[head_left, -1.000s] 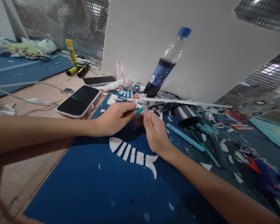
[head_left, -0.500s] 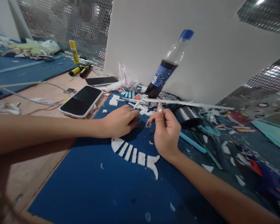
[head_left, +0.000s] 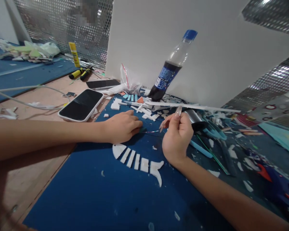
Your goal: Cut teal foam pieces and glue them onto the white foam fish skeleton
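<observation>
My left hand [head_left: 124, 127] rests on the blue cutting mat [head_left: 91, 192], its fingers curled and closed on one end of a thin shiny thread [head_left: 151, 132]. To its right, my right hand [head_left: 177, 136] is raised slightly, thumb and fingers pinched at the thread's other side; the exact grip is partly hidden. The thread stretches nearly level between both hands. Just below them lies a white fish shape [head_left: 144, 164], cut into several separate pieces with head at left and tail at right. Behind my right hand sits a spool [head_left: 194, 117], partly covered.
A leaning cola bottle [head_left: 168, 70] stands behind, near a long white strip [head_left: 195, 106] and white scraps [head_left: 144, 110]. At left lie a white-cased phone [head_left: 82, 104], another phone [head_left: 103, 84], yellow-black handles [head_left: 77, 73] and a glue stick [head_left: 74, 54]. Right: a blue glue gun [head_left: 276, 184].
My right hand has moved to the right, away from my left hand, and a longer stretch of thread shows between them. My left hand stays in place on the mat.
</observation>
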### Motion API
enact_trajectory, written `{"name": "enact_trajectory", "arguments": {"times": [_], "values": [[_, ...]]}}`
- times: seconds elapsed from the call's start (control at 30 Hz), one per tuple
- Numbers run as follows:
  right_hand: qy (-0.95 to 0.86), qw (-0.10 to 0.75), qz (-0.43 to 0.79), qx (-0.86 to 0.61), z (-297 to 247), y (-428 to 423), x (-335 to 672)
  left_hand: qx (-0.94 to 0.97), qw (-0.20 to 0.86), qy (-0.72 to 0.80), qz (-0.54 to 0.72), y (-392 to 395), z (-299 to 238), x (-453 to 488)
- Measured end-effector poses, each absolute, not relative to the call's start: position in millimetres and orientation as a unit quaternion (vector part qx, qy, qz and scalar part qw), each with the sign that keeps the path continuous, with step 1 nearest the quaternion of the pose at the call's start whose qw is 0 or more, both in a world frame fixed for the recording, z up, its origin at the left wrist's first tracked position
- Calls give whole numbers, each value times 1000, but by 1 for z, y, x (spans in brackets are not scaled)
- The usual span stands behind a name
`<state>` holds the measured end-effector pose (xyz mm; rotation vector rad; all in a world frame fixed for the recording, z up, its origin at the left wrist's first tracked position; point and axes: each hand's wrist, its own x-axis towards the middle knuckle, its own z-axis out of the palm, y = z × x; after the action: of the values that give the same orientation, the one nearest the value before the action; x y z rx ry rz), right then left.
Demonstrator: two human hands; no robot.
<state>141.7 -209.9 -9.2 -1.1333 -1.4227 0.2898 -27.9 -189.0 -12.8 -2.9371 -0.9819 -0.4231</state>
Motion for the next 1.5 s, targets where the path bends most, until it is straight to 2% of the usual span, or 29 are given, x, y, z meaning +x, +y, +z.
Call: {"name": "enact_trajectory", "arguments": {"times": [0.13, 0.33, 0.57, 0.67, 0.77, 0.9, 1.0, 1.07, 1.5], "values": [[-647, 590, 140, -462, -9, -212, 143, -935, 41, -326, -134, -191, -13, -30], [-632, 580, 256, -445, -9, -214, 142, -962, 77, -249, -85, -189, -10, -36], [-630, 526, 312, -479, -7, -212, 139, -973, 50, -208, -82, -188, -7, -35], [-648, 514, 311, -469, -7, -213, 139, -961, 26, -240, -133, -190, -8, -36], [-682, 487, 309, -450, -6, -215, 140, -921, -76, -309, -227, -192, -5, -37], [-738, 451, 286, -413, -4, -220, 141, -792, -336, -376, -344, -196, 0, -33], [-763, 440, 272, -388, -2, -223, 142, -681, -520, -359, -371, -199, 1, -28], [-770, 432, 286, -372, -2, -224, 143, -625, -590, -349, -373, -201, 0, -26], [-810, 406, 219, -364, -4, -224, 145, -535, -699, -325, -346, -201, 0, -28]]}}
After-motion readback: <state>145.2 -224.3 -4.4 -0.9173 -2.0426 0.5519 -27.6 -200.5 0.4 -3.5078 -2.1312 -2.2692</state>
